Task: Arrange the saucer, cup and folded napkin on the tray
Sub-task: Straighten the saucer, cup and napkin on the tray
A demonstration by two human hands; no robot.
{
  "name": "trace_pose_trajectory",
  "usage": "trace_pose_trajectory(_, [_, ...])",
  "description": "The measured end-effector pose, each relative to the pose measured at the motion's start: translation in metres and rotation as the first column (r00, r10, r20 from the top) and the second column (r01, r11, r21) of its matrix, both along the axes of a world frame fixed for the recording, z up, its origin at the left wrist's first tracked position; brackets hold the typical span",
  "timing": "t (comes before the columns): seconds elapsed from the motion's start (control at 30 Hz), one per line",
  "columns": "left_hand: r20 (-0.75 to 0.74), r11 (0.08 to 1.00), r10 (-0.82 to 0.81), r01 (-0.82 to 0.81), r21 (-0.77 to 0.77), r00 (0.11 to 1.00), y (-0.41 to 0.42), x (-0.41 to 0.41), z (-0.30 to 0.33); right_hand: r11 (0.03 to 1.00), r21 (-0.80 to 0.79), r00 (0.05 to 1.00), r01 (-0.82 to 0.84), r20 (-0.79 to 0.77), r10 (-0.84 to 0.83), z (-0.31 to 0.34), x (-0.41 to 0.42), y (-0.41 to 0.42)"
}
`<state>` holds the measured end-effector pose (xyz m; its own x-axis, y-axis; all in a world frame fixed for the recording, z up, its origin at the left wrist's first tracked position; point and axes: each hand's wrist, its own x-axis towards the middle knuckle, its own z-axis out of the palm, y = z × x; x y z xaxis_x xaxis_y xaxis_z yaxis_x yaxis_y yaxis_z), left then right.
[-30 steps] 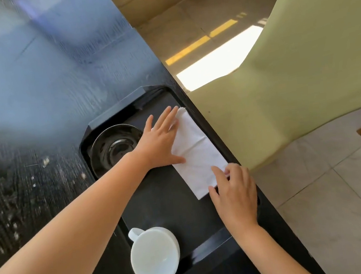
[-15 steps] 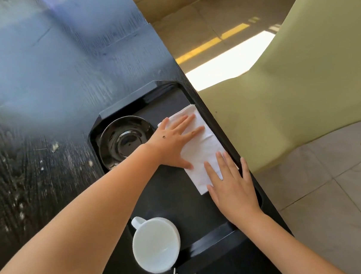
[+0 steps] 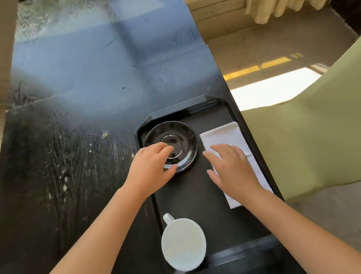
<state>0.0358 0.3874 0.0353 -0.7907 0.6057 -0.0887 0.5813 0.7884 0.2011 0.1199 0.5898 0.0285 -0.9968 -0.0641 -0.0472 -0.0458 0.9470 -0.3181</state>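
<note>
Black lacquer fills my head view: a long tray [image 3: 207,201] lies along the right edge of the dark table [image 3: 71,171]. I see the black saucer [image 3: 183,144] in the tray's far left corner, the folded white napkin [image 3: 226,135] flat along the tray's right edge just beside it, and the white cup [image 3: 183,244] at the tray's near left corner, handle pointing away from me. My left hand [image 3: 150,170] sits over the saucer's near rim, fingers [image 3: 163,146] curled and slightly apart, touching the rim but not clamped on it as far as I can tell. My right hand [image 3: 232,169] lies over the napkin's near half, fingers spread and flat, holding nothing. A pale green chair [image 3: 323,131] stands off the table's right edge.
</note>
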Motion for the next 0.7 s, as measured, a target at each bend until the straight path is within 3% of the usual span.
trace_pose_trajectory(0.27, [0.083,0.983,0.100,-0.085,-0.166,0.992,-0.037,0.012,-0.032,0.950,0.115,0.955,-0.290,0.095,0.280,-0.029,-0.052,-0.022])
trace_pose_trajectory(0.7, [0.051,0.988,0.141,-0.137,-0.076,0.989,-0.030,0.032,-0.035,0.947,0.165,0.959,-0.276,0.109,0.261,-0.036,-0.038,-0.019])
